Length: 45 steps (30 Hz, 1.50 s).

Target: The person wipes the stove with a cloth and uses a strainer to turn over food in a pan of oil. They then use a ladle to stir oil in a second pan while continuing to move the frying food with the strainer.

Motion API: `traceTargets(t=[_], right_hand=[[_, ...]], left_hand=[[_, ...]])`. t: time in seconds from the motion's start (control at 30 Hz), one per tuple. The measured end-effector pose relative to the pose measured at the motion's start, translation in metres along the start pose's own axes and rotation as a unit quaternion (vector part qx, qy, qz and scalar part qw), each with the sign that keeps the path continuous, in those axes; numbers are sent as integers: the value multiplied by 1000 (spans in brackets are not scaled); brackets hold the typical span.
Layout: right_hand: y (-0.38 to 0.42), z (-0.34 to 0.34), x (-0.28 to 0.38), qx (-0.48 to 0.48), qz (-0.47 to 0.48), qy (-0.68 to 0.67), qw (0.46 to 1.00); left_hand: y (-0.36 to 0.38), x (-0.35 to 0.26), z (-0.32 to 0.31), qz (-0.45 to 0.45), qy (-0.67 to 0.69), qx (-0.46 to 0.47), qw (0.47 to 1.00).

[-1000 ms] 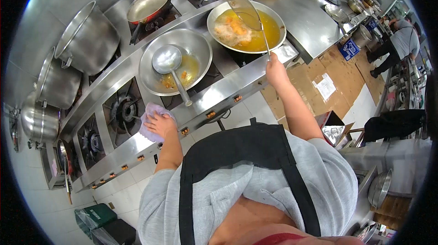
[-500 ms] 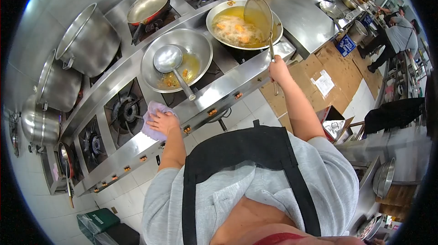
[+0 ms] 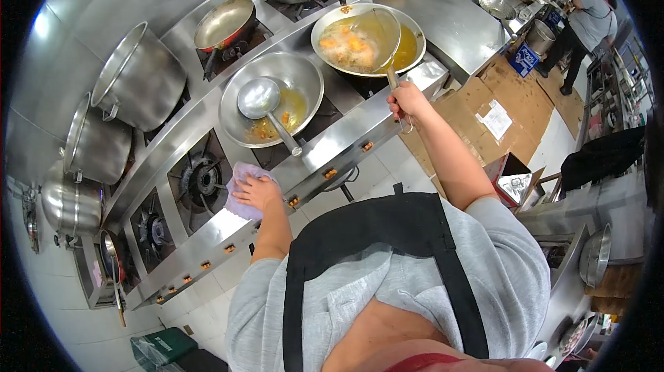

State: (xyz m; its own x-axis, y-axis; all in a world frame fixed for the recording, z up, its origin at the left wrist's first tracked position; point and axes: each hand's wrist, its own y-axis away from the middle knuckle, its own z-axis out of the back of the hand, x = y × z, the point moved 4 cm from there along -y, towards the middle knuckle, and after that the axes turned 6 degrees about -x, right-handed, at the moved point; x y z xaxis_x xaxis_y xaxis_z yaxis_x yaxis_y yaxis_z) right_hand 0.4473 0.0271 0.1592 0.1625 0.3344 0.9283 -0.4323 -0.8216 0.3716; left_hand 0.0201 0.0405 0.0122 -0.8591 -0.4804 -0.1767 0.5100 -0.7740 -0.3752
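My right hand [image 3: 409, 103] is closed round the handle of a wire-mesh strainer [image 3: 391, 43]. The strainer's round head lies in the oil of a wide frying pan [image 3: 419, 62], over orange-gold pieces frying in foam. My left hand [image 3: 254, 192] lies with fingers spread on a crumpled purple cloth [image 3: 237, 209] at the stove's front edge. Between my hands stands a steel bowl [image 3: 312, 82] with some oil and crumbs. A large ladle [image 3: 259, 97] rests in it, its handle hanging over the rim toward me.
Left of my left hand are bare burners [image 3: 202, 179]. Big steel pots [image 3: 142, 81] and a red-sided pan [image 3: 225, 24] stand behind. A steel counter [image 3: 443, 15] adjoins on the right. Flattened cardboard [image 3: 508, 88] covers the floor; a co-worker [image 3: 588, 26] stands far right.
My right hand has moved slightly left and lowered the strainer from tilted upright at the pan's right side to lying over the frying food. My left hand stays on the cloth.
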Motion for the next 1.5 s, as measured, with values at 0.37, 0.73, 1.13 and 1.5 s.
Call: traceTargets(t=[0.37,0.73,1.13,1.5], right_hand=[[-44,26,-10,-128,179,257,941],[-25,72,11,-240,160,408,866],[-35,44,-13,-96,43,109,989],[-41,-13,-8,28,-22,-30,999]], left_hand=[[-1,0,-5,4,-4,0,1000],[1,2,-9,-1,-11,-15,1000],[1,5,-15,7,-14,-25,1000],[0,3,-10,9,-16,-11,1000]])
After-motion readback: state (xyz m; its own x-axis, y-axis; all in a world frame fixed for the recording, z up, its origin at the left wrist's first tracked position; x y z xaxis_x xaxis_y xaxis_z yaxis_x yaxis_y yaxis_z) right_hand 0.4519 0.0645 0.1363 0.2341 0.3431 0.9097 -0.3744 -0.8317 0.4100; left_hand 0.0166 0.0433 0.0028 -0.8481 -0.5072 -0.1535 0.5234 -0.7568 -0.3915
